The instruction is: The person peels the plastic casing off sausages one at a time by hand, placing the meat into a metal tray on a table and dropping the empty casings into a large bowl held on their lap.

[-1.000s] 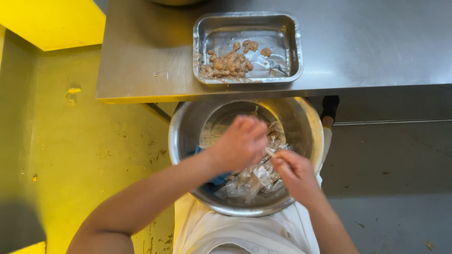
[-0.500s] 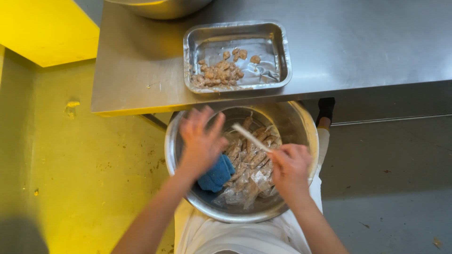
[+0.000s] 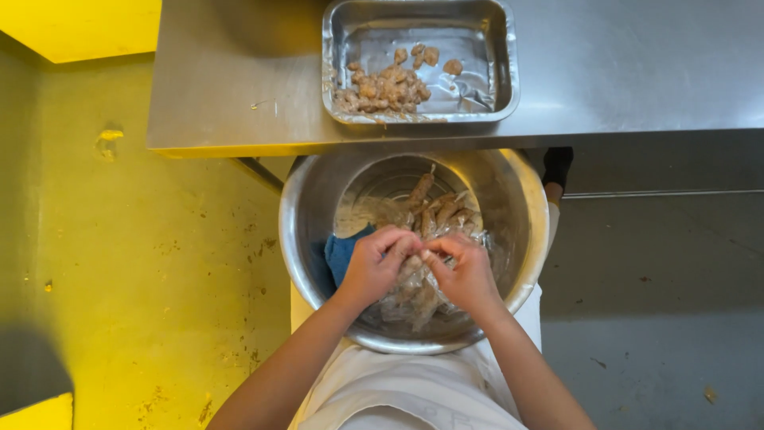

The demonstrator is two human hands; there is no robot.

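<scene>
A single raw shrimp [image 3: 419, 259], grey and slick, sits pinched between both hands over the middle of the big round steel bowl [image 3: 525, 239]. The left hand [image 3: 374, 267] curls around it from the left, its fingertips [image 3: 404, 241] pressed together on the shell; the right hand [image 3: 465, 275] meets it from the other side, thumb and forefinger nipping the same piece, the rest of its fingers folded under. Whether the shell is already lifting is too small to tell.

Beneath the hands lies the heap of unpeeled shrimp [image 3: 434, 211], piled toward the bowl's far side and centre, wet and glistening. A blue cloth [image 3: 341, 253] is tucked against the bowl's left inner wall, just beside the left wrist. The bowl itself rests low, against the person's white apron [image 3: 398, 390], its far rim slipping under the near edge of the steel counter [image 3: 239, 80].

On the counter, close to that near edge, stands a rectangular steel tray [image 3: 338, 48] holding a small cluster of peeled pieces [image 3: 382, 86] in its near left part.

To do this well, it seems best to grip close to the body of the shrimp, keep the two pinches opposed and near each other, and work over the bowl so shell and drips fall inside rather than on the yellow floor [image 3: 119, 279].
</scene>
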